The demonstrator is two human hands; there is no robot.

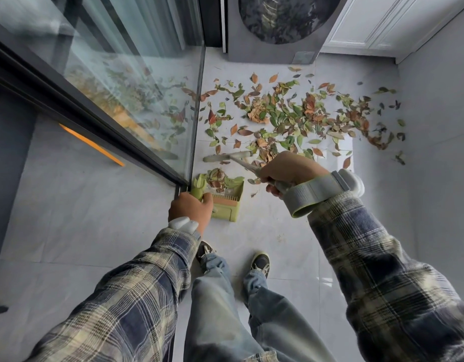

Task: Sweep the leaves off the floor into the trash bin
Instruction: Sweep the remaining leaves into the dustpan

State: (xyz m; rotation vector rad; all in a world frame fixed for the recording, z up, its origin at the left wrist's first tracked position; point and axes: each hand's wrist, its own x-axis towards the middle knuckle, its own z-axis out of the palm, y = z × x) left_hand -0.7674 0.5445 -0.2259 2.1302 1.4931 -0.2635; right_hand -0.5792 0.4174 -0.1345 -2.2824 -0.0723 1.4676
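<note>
A: Now, item one, the hands?
B: Left hand [190,208] gripping green dustpan [225,195] handle; right hand [285,169] clenched on broom [227,155] handle.
A: Item two, leaves?
B: Leaves [291,116] scattered across pale tiled floor [277,231] beyond broom; several already in dustpan, beside glass door [147,74]. Trash bin unlocated.

Leaves [291,113]: mixed green, orange-brown and dark red. Dustpan [227,198]: light green, with an orange-pink comb strip. Broom [227,156]: pale grey head and handle. Floor [95,218]: pale grey marbled tiles. Sleeves [377,262]: navy and cream plaid. Wrist strap [310,193]: grey, ribbed. Trousers [217,304]: faded blue denim. Shoes [261,262]: dark with pale laces.
</note>
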